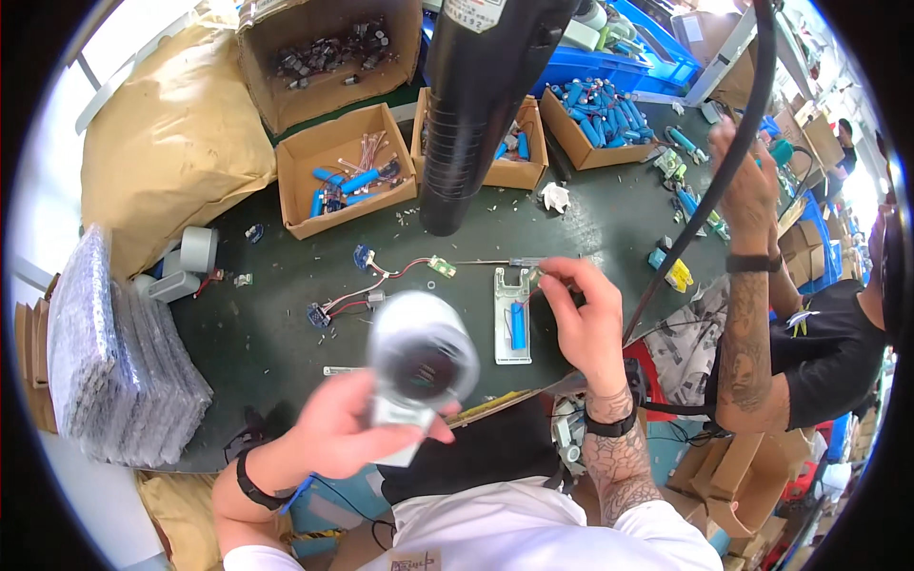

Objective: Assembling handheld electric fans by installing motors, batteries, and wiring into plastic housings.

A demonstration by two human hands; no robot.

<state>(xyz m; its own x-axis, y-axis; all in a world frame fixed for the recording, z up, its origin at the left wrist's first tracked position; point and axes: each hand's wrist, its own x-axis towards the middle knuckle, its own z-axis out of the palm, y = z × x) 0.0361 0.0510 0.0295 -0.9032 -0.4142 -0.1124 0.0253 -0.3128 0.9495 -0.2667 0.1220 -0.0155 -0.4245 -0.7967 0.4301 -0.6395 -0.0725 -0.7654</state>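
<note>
The white casing (pixel 503 324) lies on the desk (pixel 248 328), long axis pointing away from the person, the nearer right hand (pixel 585 314) pinching a small part (pixel 535 274) at its far-right corner, the left hand (pixel 345 423) clamped on a white device (pixel 419 333) to its left.

"Any lettering in view?"

"A white paper label (pixel 476 12) on the thick black ribbed cylinder (pixel 466 105) above the dark green desk (pixel 257 328) bears dark characters and a row of digits, partly cut off by the top edge."

"Anything else?"

"A tan rectangular patch (pixel 416 561) low on the white fabric shirt (pixel 533 542) carries dark print, too small to read. Inside the white round-headed device (pixel 405 328), pale marks blur; I can't tell if they're letters."
</note>
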